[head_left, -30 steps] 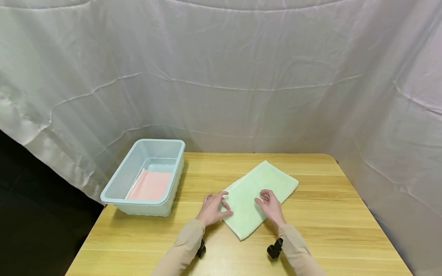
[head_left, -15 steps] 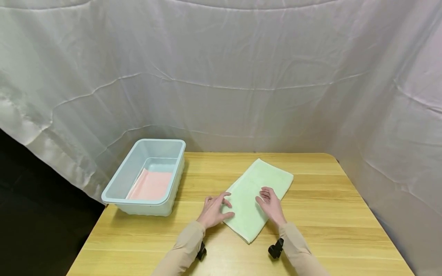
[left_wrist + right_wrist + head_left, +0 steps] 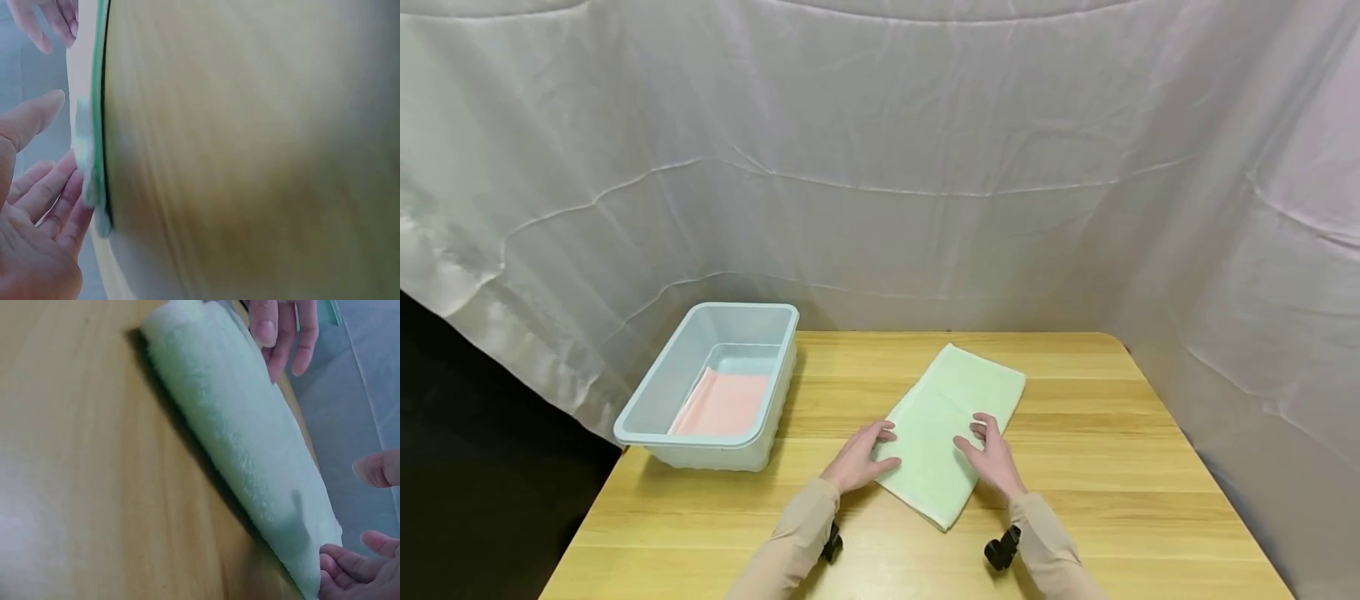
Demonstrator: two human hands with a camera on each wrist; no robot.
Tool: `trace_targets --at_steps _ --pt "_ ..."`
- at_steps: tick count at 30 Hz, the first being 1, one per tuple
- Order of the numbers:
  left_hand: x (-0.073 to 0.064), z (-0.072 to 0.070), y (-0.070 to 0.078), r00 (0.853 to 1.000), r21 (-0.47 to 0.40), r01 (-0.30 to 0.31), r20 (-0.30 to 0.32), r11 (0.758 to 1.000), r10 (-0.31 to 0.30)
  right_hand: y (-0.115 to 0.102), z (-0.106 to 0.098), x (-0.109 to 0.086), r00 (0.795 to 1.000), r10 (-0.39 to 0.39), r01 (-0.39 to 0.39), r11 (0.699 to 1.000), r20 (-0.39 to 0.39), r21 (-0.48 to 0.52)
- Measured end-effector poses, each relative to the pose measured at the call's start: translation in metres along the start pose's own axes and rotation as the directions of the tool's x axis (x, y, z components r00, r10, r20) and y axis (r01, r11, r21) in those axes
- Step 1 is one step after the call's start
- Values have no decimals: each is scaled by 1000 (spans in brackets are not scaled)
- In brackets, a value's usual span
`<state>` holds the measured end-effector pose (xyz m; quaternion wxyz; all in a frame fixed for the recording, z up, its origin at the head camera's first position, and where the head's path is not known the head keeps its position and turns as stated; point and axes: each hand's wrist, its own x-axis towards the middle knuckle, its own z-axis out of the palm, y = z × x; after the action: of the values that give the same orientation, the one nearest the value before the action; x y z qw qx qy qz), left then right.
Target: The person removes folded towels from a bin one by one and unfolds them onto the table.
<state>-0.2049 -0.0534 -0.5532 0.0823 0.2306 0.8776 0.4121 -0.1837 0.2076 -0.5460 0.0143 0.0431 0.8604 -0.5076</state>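
Note:
A folded pale green towel [image 3: 958,392] lies flat and slanted on the wooden table, between my two hands. My left hand [image 3: 859,460] is at its left edge; in the left wrist view the straight fingers [image 3: 57,203] touch the layered edge, while the thumb stands apart. On the towel's right side is my right hand [image 3: 991,458], its fingers loosely bent. The right wrist view has its lower fingertips [image 3: 334,565] against the towel's fuzzy edge, with the thumb raised away. Neither hand grips the cloth.
At the left of the table stands a light blue plastic bin [image 3: 651,392] with a folded pink cloth [image 3: 722,404] in it. Grey curtains [image 3: 925,167] hang behind and to the right of the wooden table [image 3: 1105,467]. Black cameras are strapped to both wrists.
The towel has turned on the table: its far end has swung left and its near corner has shifted right. Both hands have stayed at its sides, with slight finger movement.

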Motion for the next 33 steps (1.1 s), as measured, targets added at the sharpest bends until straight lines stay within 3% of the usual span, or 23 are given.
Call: trace_targets --at_steps 11,20,27,33 --pt "-10 -1 4 999 -70 -16 38 997 19 5 1 21 997 -62 64 997 54 -49" --pt "-18 4 8 997 -192 25 81 981 -10 8 -1 32 976 -209 212 976 66 -55" --pt "-20 10 9 997 -240 8 72 971 9 11 -2 42 984 -131 137 990 119 -41" --pt "-21 12 8 999 -268 8 49 963 6 9 -3 46 984 -125 133 989 125 -61"
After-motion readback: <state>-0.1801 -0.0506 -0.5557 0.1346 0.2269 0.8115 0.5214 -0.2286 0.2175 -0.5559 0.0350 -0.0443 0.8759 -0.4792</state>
